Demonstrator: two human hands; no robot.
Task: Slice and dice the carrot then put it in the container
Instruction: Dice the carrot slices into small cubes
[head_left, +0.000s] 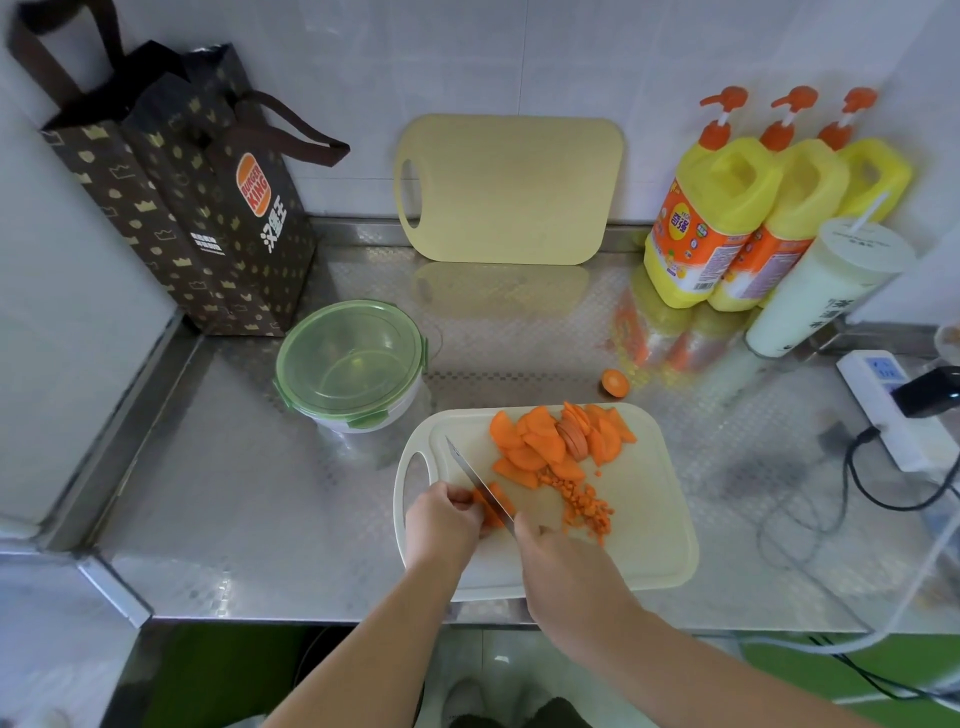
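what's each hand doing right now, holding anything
Left hand: closed, fingers curled on a carrot piece.
Right hand: closed, gripping the knife, with the blade on that piece.

A steel desk (249, 493) meets a tiled wall. Near its front edge lies a pale cutting board (644, 519), with a green-lidded container (353, 364) just to its left and a carrot end (615, 383) behind it. A dark paper bag (208, 218) stands back left. A second board (511, 189) leans at the back. Three yellow bottles (727, 218), a white cup (826, 291) and a power strip (893, 415) sit to the right.
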